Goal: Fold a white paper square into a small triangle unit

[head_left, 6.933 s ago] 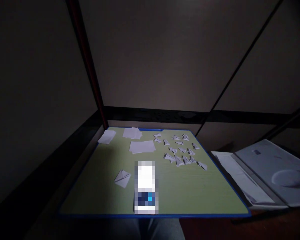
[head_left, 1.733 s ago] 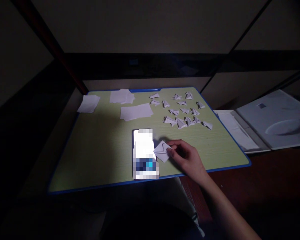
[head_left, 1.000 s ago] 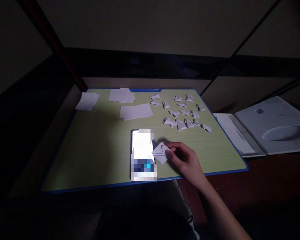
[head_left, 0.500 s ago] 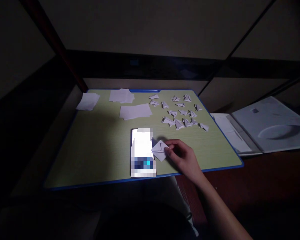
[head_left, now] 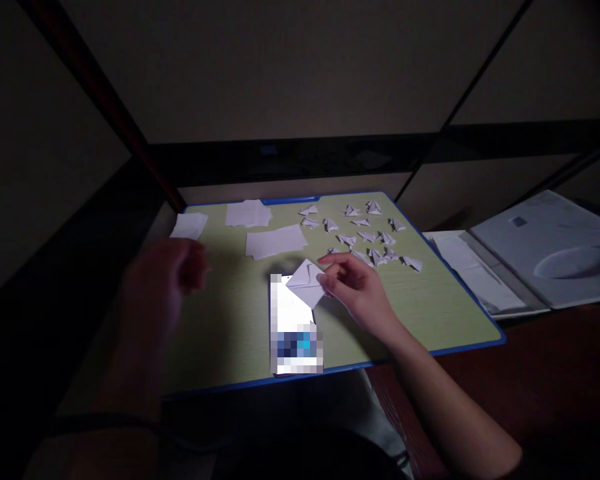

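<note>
The right hand [head_left: 357, 287] pinches a partly folded paper piece [head_left: 307, 282] by its right corner, holding it just above the top edge of the lit phone [head_left: 295, 327] on the green bench [head_left: 220, 320]. The left hand [head_left: 160, 290] hovers left of the phone, blurred, fingers loosely curled around nothing. The paper looks light and thin, stiffened only by its creases, so it probably crushes easily; a gentle pinch at a folded corner or edge suits it best. Beyond the phone lie flat paper sheets [head_left: 276, 241] and a cluster of finished folded pieces [head_left: 367, 233]. The phone's screen is pixelated, and the dim light hides the paper's fold details.
</note>
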`<state>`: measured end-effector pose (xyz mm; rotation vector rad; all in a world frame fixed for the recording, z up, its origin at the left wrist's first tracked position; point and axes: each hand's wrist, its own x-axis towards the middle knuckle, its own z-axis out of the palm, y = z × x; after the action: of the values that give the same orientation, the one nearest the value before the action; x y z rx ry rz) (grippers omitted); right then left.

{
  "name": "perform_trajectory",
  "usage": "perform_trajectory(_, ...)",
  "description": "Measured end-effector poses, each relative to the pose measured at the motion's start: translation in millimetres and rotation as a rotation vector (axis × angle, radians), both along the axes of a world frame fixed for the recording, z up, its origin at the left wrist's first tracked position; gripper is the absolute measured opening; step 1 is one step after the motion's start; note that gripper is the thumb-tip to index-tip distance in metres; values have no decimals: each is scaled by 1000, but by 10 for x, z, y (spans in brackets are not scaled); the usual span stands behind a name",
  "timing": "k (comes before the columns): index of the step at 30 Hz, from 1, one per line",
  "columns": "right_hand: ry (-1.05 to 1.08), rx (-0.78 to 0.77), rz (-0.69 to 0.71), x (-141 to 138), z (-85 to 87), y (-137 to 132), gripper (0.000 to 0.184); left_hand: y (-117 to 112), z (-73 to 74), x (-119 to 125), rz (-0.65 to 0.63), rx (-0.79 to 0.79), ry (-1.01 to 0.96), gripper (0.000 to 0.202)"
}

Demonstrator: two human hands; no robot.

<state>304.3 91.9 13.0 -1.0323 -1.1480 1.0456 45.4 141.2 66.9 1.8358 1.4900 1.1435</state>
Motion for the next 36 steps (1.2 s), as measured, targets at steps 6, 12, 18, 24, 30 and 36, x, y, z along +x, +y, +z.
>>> perform_trajectory(6, 44, -24, 114, -182, 47, 519, 27, 347, -299, 595, -336, -257, -131, 30)
perform_trajectory(12, -76, -76, 177, -134, 63, 859, 27, 615, -363, 794, -281, -182, -214, 19)
perform_trajectory(18, -99, -134, 153, -111, -54, 944, 30, 613, -511, 793, -325, -186, -277, 17)
perform_trajectory(24, -48, -195, 183, -75, -152, 884, 29, 569, -569, 738, -357, -153, -286, 16)
perform_trajectory(30, 5, -206, 156, -68, -240, 896, 27, 571, -655, 704, -443, -148, -269, 21)
perform_trajectory(36, 11, -222, 142, -80, -218, 885, 31, 602, -725, 639, -458, -95, -197, 29)
